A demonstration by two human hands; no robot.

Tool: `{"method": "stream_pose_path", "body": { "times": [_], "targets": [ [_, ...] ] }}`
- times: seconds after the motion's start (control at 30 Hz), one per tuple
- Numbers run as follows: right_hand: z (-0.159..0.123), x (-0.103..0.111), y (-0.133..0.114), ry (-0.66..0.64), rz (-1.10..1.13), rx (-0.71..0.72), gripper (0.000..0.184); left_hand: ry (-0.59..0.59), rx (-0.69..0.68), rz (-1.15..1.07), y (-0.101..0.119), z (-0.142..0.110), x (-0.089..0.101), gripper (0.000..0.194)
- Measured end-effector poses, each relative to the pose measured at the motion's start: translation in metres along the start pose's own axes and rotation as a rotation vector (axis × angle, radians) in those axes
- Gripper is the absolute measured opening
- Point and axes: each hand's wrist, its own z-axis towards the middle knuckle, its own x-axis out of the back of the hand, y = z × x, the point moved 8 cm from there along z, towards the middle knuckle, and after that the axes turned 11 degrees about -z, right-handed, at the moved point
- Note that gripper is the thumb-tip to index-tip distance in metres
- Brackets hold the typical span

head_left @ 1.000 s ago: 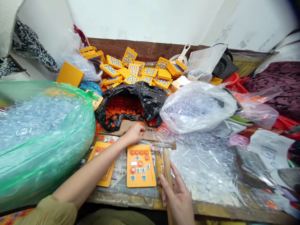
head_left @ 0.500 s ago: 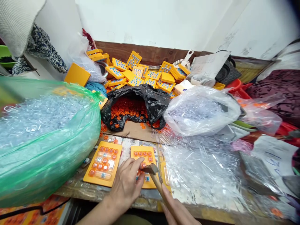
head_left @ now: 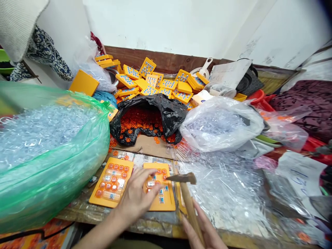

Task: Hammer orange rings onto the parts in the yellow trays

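Observation:
My right hand [head_left: 203, 226] is wrapped round the wooden handle of a hammer [head_left: 190, 204]. Its metal head is raised just right of a yellow panel [head_left: 166, 204] with orange caps and small blue pieces. Over the left part of that panel is my left hand [head_left: 136, 193], thumb and forefinger apart, near a clear-topped orange piece [head_left: 150, 184] seated in the panel. To the left lies a second yellow panel [head_left: 94, 199], fitted with round orange caps and longer clear pieces.
A black bag [head_left: 171, 110] of orange caps stands behind the panels. Clear plastic parts fill a green bag [head_left: 77, 180] at left and a white bag [head_left: 197, 141] at right. Loose clear strips [head_left: 225, 190] cover the table's right side. Yellow panels [head_left: 168, 84] are heaped against the wall.
The hammer has lifted off the panel and moved right, its head now turned sideways. My left hand has shifted slightly left, with thumb and forefinger spread around the clear-topped piece.

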Motion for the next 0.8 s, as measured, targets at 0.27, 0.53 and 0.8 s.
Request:
{"method": "stream_pose_path", "body": {
  "times": [0.27,0.53,0.8],
  "targets": [
    [0.019,-0.018,0.011,-0.009,0.341,-0.35,0.074,-0.281,0.075,0.266,-0.043,0.129,-0.045,0.016],
    [0.013,-0.022,0.01,-0.027,0.48,-0.503,0.084,-0.462,0.216,0.252,-0.073,0.133,-0.061,0.028],
    [0.011,-0.016,0.008,0.001,0.425,-0.433,0.079,-0.388,0.104,0.235,-0.034,0.103,-0.05,0.021]
  ]
}}
